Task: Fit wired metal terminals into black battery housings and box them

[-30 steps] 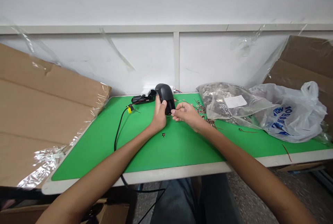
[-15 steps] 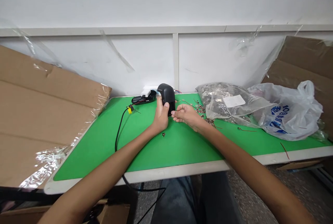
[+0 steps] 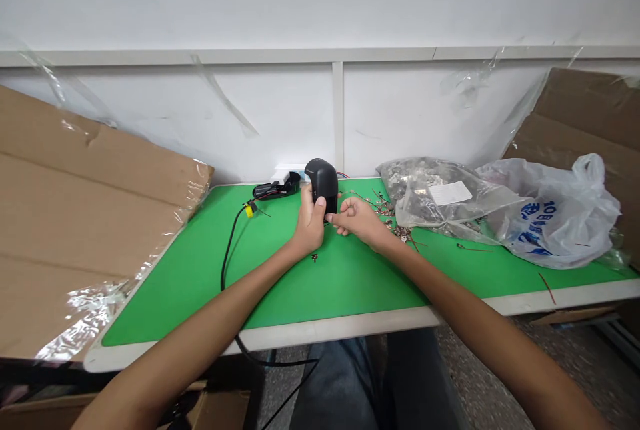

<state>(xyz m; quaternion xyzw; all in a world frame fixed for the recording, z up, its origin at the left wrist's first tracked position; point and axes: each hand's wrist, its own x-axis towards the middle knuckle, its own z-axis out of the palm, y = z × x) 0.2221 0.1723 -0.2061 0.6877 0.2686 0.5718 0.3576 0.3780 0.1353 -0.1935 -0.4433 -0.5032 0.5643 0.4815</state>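
A rounded black device (image 3: pixel 324 180) stands upright in my left hand (image 3: pixel 311 222), whose thumb presses on its near side. My right hand (image 3: pixel 356 220) is at the device's lower right edge, with thumb and forefinger pinched together; whatever is between them is too small to make out. Small metal parts (image 3: pixel 401 233), some with thin red wires, are scattered to the right of that hand. A single small metal piece (image 3: pixel 315 257) lies on the green mat (image 3: pixel 330 290) below my left wrist.
Clear plastic bag (image 3: pixel 425 197) of metal parts and a white plastic bag (image 3: pixel 540 223) at right. Behind left, a black part (image 3: pixel 277 188) beside a white box. A black cable (image 3: pixel 226 257) with a yellow tag crosses the front edge. Cardboard (image 3: pixel 90 217) leans at left.
The black device has tilted very slightly in my left hand. My right hand's pinched fingertips have shifted slightly left along its lower edge.
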